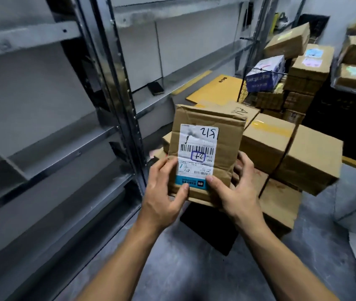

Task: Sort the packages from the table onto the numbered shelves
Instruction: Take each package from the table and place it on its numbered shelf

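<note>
I hold a small brown cardboard package [227,135] in front of me with both hands. Its white shipping label faces me upside down, with handwritten digits, a barcode and a blue strip. My left hand [164,192] grips the package's lower left edge, thumb on the label. My right hand [235,190] grips the lower right edge, thumb on the label and fingers behind the box. Grey metal shelves [68,148] stand to my left. More cardboard packages [292,153] lie stacked on a low surface behind the held one.
A wire cart [266,83] with a blue-and-white box and several brown boxes stands at the back right. A flat yellow envelope [216,90] lies beyond the stack. A small dark object [155,88] sits on a shelf. Grey concrete floor lies below my arms.
</note>
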Available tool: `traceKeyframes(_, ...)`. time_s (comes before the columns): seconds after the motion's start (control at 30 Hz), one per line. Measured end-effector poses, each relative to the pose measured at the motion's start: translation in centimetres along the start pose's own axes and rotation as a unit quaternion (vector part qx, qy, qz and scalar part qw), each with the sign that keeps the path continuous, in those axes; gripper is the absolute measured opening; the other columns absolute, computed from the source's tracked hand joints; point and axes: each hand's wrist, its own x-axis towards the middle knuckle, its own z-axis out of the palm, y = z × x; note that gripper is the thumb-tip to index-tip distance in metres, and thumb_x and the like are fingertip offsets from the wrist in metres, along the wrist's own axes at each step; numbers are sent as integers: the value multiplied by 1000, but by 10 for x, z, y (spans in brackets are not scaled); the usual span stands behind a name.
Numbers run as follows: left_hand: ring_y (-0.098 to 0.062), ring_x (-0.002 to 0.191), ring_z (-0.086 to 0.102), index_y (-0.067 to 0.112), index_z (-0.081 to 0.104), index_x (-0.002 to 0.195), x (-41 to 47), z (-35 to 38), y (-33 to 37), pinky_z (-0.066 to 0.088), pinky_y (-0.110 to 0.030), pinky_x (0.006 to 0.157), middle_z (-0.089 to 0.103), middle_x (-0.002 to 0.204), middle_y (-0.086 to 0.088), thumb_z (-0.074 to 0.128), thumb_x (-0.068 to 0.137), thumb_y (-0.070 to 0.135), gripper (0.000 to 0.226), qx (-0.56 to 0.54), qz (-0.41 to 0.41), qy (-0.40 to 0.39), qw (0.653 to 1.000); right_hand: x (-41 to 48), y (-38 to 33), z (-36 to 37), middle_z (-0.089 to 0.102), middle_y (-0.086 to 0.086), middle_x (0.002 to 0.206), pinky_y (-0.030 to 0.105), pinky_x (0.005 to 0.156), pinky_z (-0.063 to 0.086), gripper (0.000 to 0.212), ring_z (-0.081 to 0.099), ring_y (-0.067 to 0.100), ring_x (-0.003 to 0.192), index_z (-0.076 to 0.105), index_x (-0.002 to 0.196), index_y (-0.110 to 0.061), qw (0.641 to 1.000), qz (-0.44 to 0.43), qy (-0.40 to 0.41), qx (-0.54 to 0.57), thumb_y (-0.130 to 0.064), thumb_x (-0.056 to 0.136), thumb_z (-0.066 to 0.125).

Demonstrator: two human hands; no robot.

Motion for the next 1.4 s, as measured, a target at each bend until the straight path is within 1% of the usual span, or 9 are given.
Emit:
traceKeyframes(0.07, -10, 135, 38, 20, 40, 142, -13, -25, -9, 41, -33, 108, 37, 142, 1, 66, 85, 24, 62, 17, -10, 31, 999, -3, -5, 27, 58, -16, 127, 30, 103, 51, 81, 59, -2, 116, 33, 140, -43, 1000, -10, -26, 1, -17, 80, 82)
traceKeyframes(0.13, -1, 133, 37, 24, 39, 142, -29, -54, -15, 41, -25, 107, 35, 142, 7, 64, 86, 26, 61, 35, -35, 59, 997, -10, -11, 57, 60, -19, 124, 26, 101, 51, 81, 59, -9, 112, 35, 143, -39, 998, -14, -54, 3, -21, 80, 83)
traceKeyframes(0.23, 9, 131, 33, 31, 37, 143, -61, -103, -23, 37, -15, 105, 33, 144, 8, 60, 87, 29, 61, 70, -69, 90, 991, -29, -26, 105, 61, -16, 125, 34, 103, 51, 77, 58, -12, 111, 37, 141, -40, 994, -15, -105, 28, -21, 81, 81)
traceKeyframes(0.3, 2, 134, 33, 35, 34, 144, -87, -138, -25, 36, -18, 107, 31, 148, 6, 59, 88, 32, 62, 90, -91, 96, 987, -48, -38, 136, 60, -22, 122, 36, 103, 51, 73, 57, -14, 110, 38, 138, -41, 988, -19, -148, 50, -17, 83, 80)
traceKeyframes(0.47, -2, 132, 34, 29, 35, 144, -163, -230, -22, 25, -8, 105, 32, 149, 4, 54, 89, 37, 59, 166, -148, 137, 965, -110, -57, 210, 65, -11, 124, 48, 99, 53, 75, 64, 8, 114, 41, 135, -50, 969, -16, -233, 85, -33, 75, 82)
traceKeyframes(0.53, -4, 131, 34, 28, 39, 143, -199, -268, -19, 27, -17, 107, 37, 146, 4, 51, 90, 40, 55, 210, -172, 155, 950, -138, -65, 238, 65, -12, 123, 47, 100, 52, 74, 65, 8, 113, 42, 134, -51, 961, -16, -259, 96, -33, 76, 82)
traceKeyframes(0.63, -9, 130, 38, 22, 46, 140, -254, -322, -16, 31, -29, 109, 44, 141, 2, 45, 90, 46, 56, 271, -203, 168, 926, -179, -80, 278, 62, -18, 121, 45, 100, 53, 72, 64, 6, 113, 39, 135, -52, 947, -21, -302, 106, -26, 83, 80)
traceKeyframes(1.0, -19, 125, 45, 20, 50, 135, -415, -451, 1, 38, -40, 106, 49, 135, 0, 40, 88, 52, 58, 401, -342, 214, 822, -310, -132, 393, 58, -11, 134, 52, 92, 57, 72, 61, 18, 119, 32, 140, -51, 874, -11, -465, 141, -32, 86, 76)
traceKeyframes(1.4, -21, 123, 42, 25, 40, 142, -521, -551, 2, 34, -37, 104, 45, 138, 3, 46, 95, 45, 52, 496, -508, 213, 672, -422, -161, 527, 55, -5, 140, 50, 94, 56, 73, 61, 16, 120, 31, 143, -47, 793, -32, -594, 133, -30, 87, 75)
